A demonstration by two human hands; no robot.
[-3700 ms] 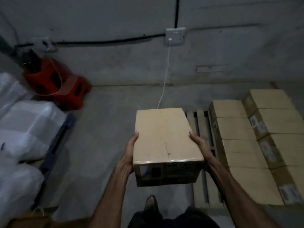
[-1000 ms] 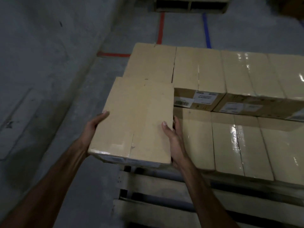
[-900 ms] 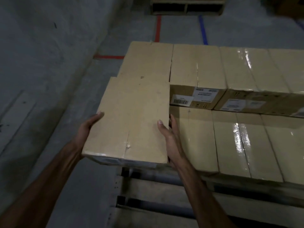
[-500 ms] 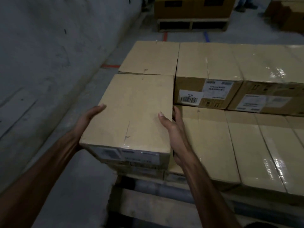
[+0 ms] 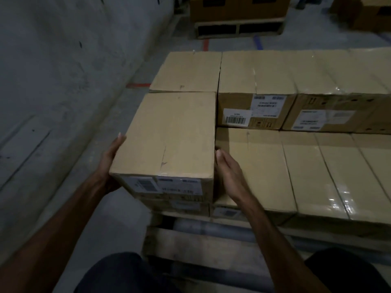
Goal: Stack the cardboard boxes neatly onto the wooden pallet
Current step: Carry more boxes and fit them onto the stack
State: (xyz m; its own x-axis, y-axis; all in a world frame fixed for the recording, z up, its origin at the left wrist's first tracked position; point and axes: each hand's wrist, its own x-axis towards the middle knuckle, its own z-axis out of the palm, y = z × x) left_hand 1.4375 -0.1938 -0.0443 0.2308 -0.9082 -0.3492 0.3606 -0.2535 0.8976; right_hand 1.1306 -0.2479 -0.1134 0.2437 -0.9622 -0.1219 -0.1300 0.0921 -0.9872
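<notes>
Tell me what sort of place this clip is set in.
Most likely a warehouse or storeroom: labelled boxes stacked on a pallet, coloured floor lines on bare concrete, and another loaded pallet further back.

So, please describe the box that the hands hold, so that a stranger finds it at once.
Look at the wooden pallet beside the grey wall. At its near left corner, one cardboard box sits on the lower layer, with the left hand and right hand on its sides. Unlike the glossy wrapped boxes beside it, its top is matt.
</notes>
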